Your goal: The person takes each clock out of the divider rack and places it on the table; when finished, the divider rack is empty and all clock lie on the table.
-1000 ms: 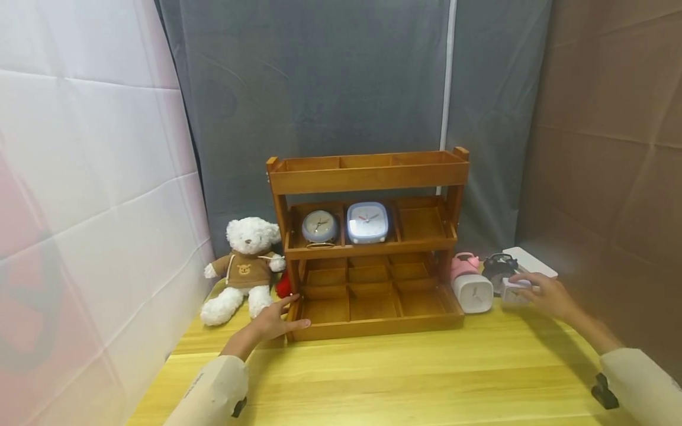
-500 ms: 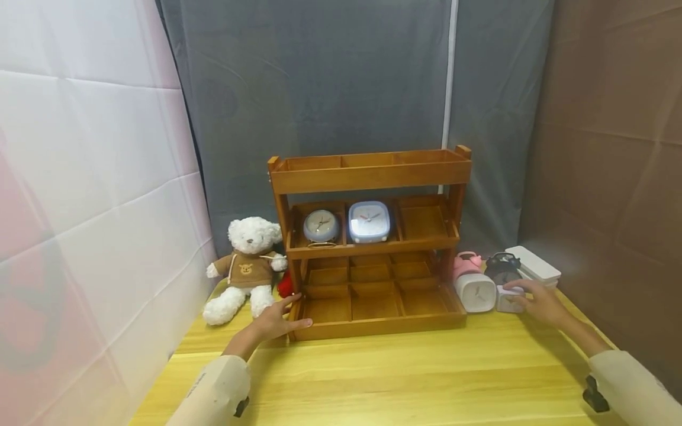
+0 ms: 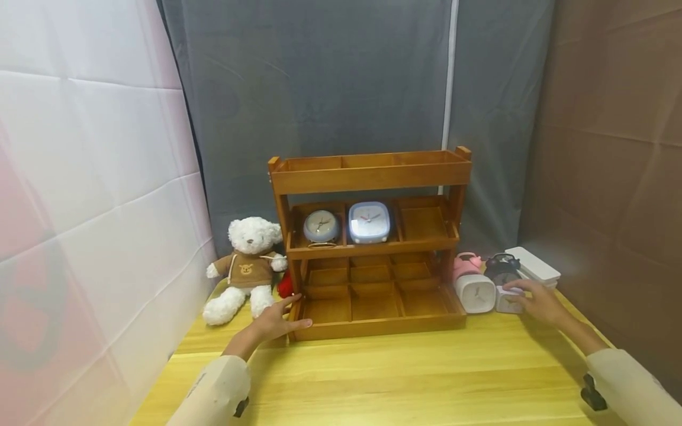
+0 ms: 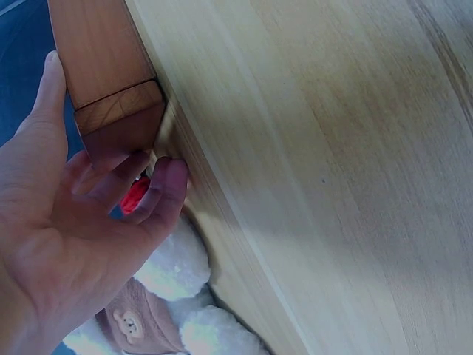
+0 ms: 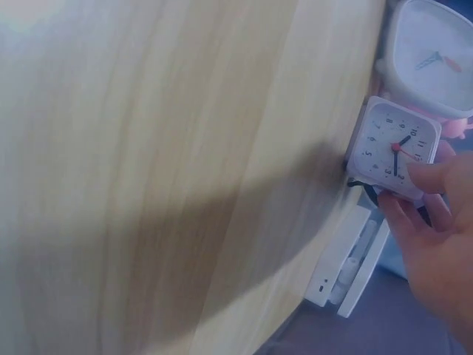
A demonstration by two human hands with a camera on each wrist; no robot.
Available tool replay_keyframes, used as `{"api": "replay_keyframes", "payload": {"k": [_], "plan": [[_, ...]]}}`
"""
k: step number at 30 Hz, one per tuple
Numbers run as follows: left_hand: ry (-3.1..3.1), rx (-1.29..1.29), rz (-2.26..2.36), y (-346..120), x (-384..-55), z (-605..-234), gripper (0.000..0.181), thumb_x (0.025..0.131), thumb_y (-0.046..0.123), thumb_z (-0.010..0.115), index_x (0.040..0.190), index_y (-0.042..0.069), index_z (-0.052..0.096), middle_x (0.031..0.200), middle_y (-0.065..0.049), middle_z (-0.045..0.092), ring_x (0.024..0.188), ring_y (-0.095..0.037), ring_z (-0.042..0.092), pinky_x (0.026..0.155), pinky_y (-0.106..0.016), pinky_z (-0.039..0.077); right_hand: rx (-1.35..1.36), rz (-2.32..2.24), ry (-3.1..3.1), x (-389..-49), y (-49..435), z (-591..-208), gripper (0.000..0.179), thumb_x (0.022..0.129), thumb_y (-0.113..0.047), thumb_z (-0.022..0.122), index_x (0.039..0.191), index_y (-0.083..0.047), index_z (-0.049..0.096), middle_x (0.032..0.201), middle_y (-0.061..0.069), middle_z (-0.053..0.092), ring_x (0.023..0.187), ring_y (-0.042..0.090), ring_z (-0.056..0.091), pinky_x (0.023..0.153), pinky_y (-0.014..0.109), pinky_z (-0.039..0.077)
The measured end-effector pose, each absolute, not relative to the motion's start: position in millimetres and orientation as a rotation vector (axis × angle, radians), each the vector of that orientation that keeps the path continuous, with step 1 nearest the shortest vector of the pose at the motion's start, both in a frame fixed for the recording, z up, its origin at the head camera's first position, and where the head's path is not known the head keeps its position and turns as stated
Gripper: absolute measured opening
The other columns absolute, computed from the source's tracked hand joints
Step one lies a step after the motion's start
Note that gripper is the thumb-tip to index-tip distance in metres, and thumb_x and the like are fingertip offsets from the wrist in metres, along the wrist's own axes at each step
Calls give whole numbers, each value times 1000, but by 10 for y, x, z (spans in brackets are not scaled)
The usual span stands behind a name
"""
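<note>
A three-tier wooden shelf rack (image 3: 373,177) stands mid-table. My left hand (image 3: 272,322) holds its lower left corner, thumb along the front board and fingers bent round the side; the left wrist view shows the rack's end (image 4: 118,111) between them. Over on the right, my right hand (image 3: 543,305) pinches a small square white alarm clock (image 5: 392,148), thumb on the dial's edge and other fingers at its side and behind. This clock stands right beside a larger white clock (image 3: 476,294). A black twin-bell clock (image 3: 503,266) and a pink clock (image 3: 466,263) are behind them.
On the rack's middle tier sit a round clock (image 3: 321,226) and a blue-rimmed square clock (image 3: 369,222). A white teddy bear (image 3: 247,266) in a brown hoodie sits left, near a red object (image 3: 285,285). White boxes (image 3: 535,266) lie far right, by the brown side wall (image 3: 613,148).
My right hand has shifted the small white alarm clock left, up beside the larger white clock, and then stayed nearly still. The left hand keeps its place on the rack.
</note>
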State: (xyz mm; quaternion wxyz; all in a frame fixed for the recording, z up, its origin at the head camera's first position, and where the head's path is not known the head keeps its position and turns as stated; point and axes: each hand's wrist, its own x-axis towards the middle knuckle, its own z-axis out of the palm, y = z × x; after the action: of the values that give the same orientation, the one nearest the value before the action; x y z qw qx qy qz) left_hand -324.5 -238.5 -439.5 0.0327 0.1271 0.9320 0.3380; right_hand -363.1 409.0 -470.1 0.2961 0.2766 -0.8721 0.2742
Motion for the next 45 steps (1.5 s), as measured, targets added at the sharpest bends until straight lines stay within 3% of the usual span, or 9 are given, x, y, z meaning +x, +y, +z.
{"api": "replay_keyframes", "payload": {"k": [10, 16, 18, 23, 25, 34, 41, 45], "plan": [[2872, 397, 1037, -2383, -3237, -4395, 90, 89, 44, 83, 157, 1, 42, 152, -35, 45, 134, -50, 53, 106, -62, 47, 677, 690, -2340, -3614, 4074, -4639, 32, 76, 20, 76, 100, -1, 75, 98, 19, 75, 86, 29, 67, 73, 24, 52], [2879, 396, 1032, -2390, -3253, -4405, 91, 89, 45, 82, 157, 1, 41, 152, -35, 46, 135, -50, 53, 106, -62, 47, 678, 710, -2357, -3626, 4043, -4452, 33, 77, 19, 71, 104, 1, 75, 104, 19, 75, 101, 40, 65, 90, 3, 36], [2878, 399, 1031, -2390, -3260, -4405, 91, 89, 45, 82, 157, 0, 41, 152, -35, 45, 135, -50, 52, 106, -62, 47, 677, 679, -2337, -3631, 4020, -4379, 31, 78, 18, 72, 103, -1, 76, 101, 16, 76, 101, 34, 67, 91, 0, 34], [2876, 395, 1019, -2392, -3261, -4403, 91, 89, 45, 82, 157, 1, 41, 153, -34, 44, 135, -50, 52, 106, -62, 47, 688, 687, -2297, -3630, 3911, -4197, 31, 80, 18, 72, 103, -2, 77, 100, 15, 76, 101, -2, 63, 87, 0, 39], [2874, 394, 1020, -2393, -3258, -4401, 91, 90, 45, 82, 158, 1, 40, 153, -34, 44, 135, -50, 52, 106, -63, 47, 705, 732, -2304, -3617, 3851, -4110, 31, 82, 19, 68, 105, 0, 76, 103, 17, 76, 102, -6, 61, 87, -1, 40], [2861, 387, 1038, -2393, -3250, -4407, 91, 90, 43, 82, 157, 0, 40, 153, -35, 44, 135, -51, 51, 106, -64, 46, 734, 835, -2384, -3583, 3543, -3768, 25, 91, 15, 66, 113, 4, 72, 107, 22, 74, 99, 13, 72, 82, 3, 47], [2868, 394, 1028, -2399, -3262, -4422, 91, 90, 44, 82, 158, 1, 40, 154, -34, 44, 136, -50, 51, 106, -63, 46, 715, 829, -2438, -3560, 3356, -3609, 25, 95, 10, 65, 118, 1, 70, 114, 20, 74, 103, 40, 73, 84, 7, 50], [2871, 395, 1021, -2393, -3254, -4411, 91, 90, 45, 82, 158, 1, 40, 153, -34, 45, 135, -50, 52, 106, -63, 46, 736, 794, -2407, -3576, 3260, -3526, 26, 94, 10, 66, 118, 0, 71, 113, 22, 75, 99, 41, 74, 80, 3, 46]]}}
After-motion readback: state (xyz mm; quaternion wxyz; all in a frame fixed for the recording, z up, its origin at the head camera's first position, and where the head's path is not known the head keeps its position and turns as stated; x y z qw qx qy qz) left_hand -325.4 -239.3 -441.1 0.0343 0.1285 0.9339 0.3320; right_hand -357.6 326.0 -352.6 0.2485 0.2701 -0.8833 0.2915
